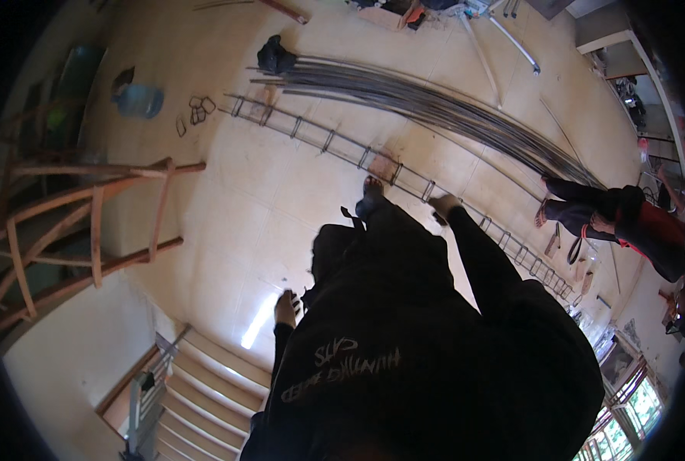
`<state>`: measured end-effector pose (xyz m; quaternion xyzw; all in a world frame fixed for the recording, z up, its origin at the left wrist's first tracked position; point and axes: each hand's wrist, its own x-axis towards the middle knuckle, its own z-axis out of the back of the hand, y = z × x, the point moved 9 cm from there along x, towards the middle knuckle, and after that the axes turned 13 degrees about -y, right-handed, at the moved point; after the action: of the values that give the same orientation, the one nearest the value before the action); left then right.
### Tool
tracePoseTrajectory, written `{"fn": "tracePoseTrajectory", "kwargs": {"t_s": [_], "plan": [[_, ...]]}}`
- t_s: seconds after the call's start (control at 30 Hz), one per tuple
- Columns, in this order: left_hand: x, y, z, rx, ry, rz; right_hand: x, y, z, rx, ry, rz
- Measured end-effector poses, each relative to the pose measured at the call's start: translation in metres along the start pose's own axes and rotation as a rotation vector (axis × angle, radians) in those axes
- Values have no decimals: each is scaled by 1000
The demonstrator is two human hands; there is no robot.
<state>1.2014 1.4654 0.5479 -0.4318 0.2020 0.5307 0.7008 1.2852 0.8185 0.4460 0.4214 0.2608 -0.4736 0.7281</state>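
My right hand [444, 205] hangs beside a long ladder-shaped frame of steel bars with bent wire hoops [327, 141] on the floor. Its fingers are curled around something small and dark that I cannot make out. Off to my other side hangs my left hand [286, 308], away from the frame, fingers apart and nothing visible in it. My bare foot [371, 187] is close to the frame, near a brown block [383, 166] under it. Several loose rectangular wire hoops [198, 111] lie past the frame's far left end.
A bundle of long steel rods [404, 100] runs beyond the frame, a black bag [275, 55] at its end. Another person [626, 219] sits at the right. Wooden furniture frames [96, 230] stand left, near a blue water bottle [144, 101]. Steps [204, 384] are lower left.
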Motion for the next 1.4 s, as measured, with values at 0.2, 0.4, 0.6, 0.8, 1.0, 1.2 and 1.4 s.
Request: {"fn": "tracePoseTrajectory", "kwargs": {"t_s": [0.2,0.4,0.6,0.8,1.0,1.2,1.4], "plan": [[74,-18,23,451,190,-335,17,191,-31,37,33,61],[240,-143,34,701,343,-817,-15,105,-112,336,-106,-334],[417,-365,117,-150,99,-301,-153,62,-305,-191,150,-179],[453,-502,139,68,146,-243,-152,103,-411,-237,84,-77],[453,-541,118,359,197,-149,-64,182,-305,532,-29,-602],[392,-594,94,389,337,-354,24,311,-281,222,-144,-463],[455,-596,34,1020,409,-904,69,437,-399,-20,-338,94]]}}
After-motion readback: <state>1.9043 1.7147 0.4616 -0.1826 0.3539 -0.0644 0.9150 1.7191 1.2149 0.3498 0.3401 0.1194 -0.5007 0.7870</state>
